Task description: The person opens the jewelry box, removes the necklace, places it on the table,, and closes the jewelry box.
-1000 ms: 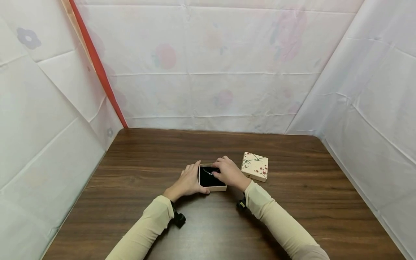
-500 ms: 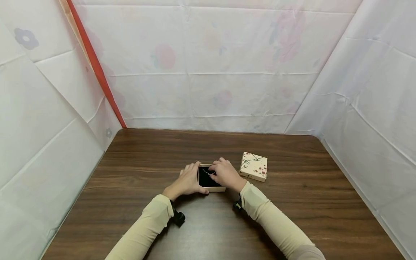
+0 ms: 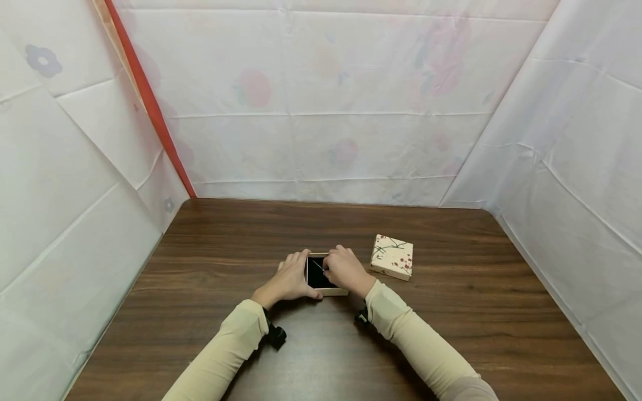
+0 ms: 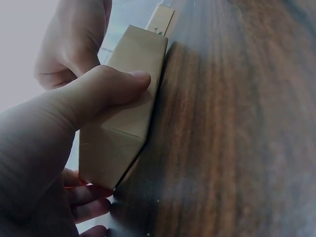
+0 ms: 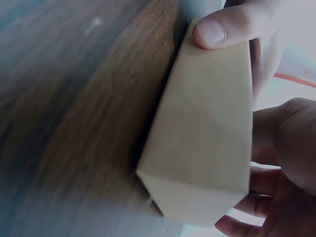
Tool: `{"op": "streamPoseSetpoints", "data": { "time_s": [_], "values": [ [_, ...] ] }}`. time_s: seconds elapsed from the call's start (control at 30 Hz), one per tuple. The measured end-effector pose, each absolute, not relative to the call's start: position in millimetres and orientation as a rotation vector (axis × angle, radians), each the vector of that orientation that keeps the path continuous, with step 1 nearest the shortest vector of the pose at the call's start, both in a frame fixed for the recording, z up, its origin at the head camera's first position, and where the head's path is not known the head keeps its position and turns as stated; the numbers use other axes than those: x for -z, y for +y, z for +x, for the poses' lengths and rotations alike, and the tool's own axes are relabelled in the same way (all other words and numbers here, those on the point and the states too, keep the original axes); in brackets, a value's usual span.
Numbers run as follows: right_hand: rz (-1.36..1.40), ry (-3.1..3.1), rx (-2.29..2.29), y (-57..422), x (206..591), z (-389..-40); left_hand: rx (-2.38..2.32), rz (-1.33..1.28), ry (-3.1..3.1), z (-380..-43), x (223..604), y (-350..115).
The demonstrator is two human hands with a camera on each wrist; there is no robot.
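A small cream cardboard box (image 3: pixel 335 292) with a black lining (image 3: pixel 315 278) sits on the table. My left hand (image 3: pixel 288 280) grips its left end, the thumb along the front wall (image 4: pixel 138 54) and the fingers round the far side. Inside lies a thin silver chain (image 3: pixel 318 265), running diagonally from the upper left toward my right fingertips. My right hand (image 3: pixel 348 270) reaches over the box's right part with curled fingers and pinches the chain; the hand covers the chain's other end. In the right wrist view, the box (image 5: pixel 207 113) hides some of the right fingertips.
The box's lid (image 3: pixel 392 256), cream with red blossoms and green branches, lies to the right of the box. Brown wood-grain table (image 3: pixel 225 234) surrounds them. White patterned cloth (image 3: pixel 321 139) hangs behind and at both sides, with a red strip (image 3: pixel 150 100) at the left.
My right hand has shifted slightly left over the box, its fingers curling in tighter. The visible stretch of chain looks straighter. The left hand stays on the box.
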State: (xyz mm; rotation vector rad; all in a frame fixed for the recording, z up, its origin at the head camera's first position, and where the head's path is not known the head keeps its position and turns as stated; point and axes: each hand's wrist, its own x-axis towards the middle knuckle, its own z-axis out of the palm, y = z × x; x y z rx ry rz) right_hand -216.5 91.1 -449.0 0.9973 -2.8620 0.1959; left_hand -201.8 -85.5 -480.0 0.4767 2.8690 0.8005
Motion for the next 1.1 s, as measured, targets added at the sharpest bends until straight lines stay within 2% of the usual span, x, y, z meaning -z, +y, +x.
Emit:
{"op": "streamPoseSetpoints", "data": {
  "time_s": [0.37, 1.1],
  "values": [
    [0.999, -2.841, -0.184, 89.4, 452.9, -215.5, -0.797, 0.478, 2.881, -201.2, 480.4, -86.1],
    [1.054, -2.751, -0.386, 97.3, 435.7, -205.7, -0.851, 0.462, 2.873, -199.5, 480.0, -85.8]
  ]
}}
